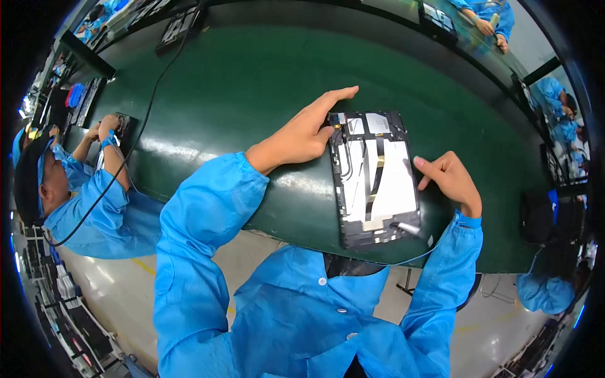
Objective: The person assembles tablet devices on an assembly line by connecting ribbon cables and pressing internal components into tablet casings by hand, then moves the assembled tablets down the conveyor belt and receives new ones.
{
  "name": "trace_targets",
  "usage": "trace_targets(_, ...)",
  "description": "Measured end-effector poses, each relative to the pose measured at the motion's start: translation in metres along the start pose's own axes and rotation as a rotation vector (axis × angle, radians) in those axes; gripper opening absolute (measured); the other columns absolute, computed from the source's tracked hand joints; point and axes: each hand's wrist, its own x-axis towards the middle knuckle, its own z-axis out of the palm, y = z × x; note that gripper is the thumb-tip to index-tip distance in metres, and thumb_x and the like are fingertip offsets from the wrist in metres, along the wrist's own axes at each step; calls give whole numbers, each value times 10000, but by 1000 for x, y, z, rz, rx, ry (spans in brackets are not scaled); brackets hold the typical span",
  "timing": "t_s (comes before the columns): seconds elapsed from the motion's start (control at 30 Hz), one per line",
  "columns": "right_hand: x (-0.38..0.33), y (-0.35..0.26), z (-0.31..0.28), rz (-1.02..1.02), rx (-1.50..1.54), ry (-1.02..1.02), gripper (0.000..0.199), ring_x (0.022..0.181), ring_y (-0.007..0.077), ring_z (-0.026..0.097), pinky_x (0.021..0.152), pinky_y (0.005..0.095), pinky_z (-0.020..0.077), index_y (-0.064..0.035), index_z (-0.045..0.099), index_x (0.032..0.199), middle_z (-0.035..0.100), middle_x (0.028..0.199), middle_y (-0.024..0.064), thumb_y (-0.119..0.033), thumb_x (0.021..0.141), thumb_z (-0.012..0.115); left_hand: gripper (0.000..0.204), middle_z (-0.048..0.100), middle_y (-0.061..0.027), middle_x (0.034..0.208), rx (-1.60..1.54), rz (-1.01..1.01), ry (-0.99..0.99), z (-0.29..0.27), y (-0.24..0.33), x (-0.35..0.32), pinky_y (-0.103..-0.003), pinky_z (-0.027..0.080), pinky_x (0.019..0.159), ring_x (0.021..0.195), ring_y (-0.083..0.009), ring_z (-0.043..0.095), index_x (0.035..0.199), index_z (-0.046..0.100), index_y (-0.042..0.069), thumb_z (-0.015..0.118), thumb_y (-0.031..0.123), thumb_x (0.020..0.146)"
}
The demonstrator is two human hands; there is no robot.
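Note:
An opened tablet (396, 170) lies on the green table in front of me, its inside facing up. White battery panels, dark ribbon cables and black edge parts show in it. My left hand (304, 137) rests against its upper left edge, the thumb at the rim and the fingers stretched out past the corner. Just off the right edge is my right hand (450, 179), thumb and forefinger apart, the other fingers curled, with nothing seen between them. A small white blurred piece (408, 228) sits at the tablet's lower right; its kind is unclear.
A blue cord (413, 258) runs from the band on my right wrist along the table's front edge. At left, a co-worker (94, 189) handles a dark device (126, 129). A black cable (151, 104) crosses there. More devices (438, 22) lie beyond the far edge.

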Motion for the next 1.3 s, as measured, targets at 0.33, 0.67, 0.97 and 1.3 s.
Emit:
trace_targets(0.33, 0, -18, -12, 125, 405, -462, 442, 457, 104, 626, 464, 253, 488, 48, 837, 1177, 728, 654, 95, -369, 1123, 703, 394, 715, -116, 1086, 491, -15, 383, -2, -1, -1, -404, 536, 892, 1009, -266, 679, 1344, 696, 44, 726, 26, 952)
trace_targets(0.67, 31, -26, 42, -380, 98, 474, 350, 1071, 193, 657, 896, 315, 512, -71, 794, 1292, 691, 1312, 67, -98, 947, 746, 565, 703, -72, 780, 255, -90, 19, -12, 16, -6, -369, 474, 633, 639, -199, 593, 1460, 631, 75, 711, 62, 901)
trace_targets(0.97, 41, -41, 56, -301, 23, 438, 370, 1023, 293, 680, 920, 395, 535, -66, 787, 1303, 739, 1123, 137, -54, 952, 674, 720, 701, -110, 1028, 260, 87, -147, -18, 23, -15, -399, 528, 714, 763, -266, 605, 1498, 644, 112, 758, 110, 786)
trace_targets(1.3, 42, -34, 51, -443, -248, 617, 231, 1158, 325, 664, 1010, 428, 532, -64, 827, 1142, 750, 1203, 127, -80, 941, 714, 492, 679, -118, 944, 258, 151, -138, -11, 21, -16, -407, 520, 702, 770, -279, 615, 1252, 723, 44, 757, 109, 766)
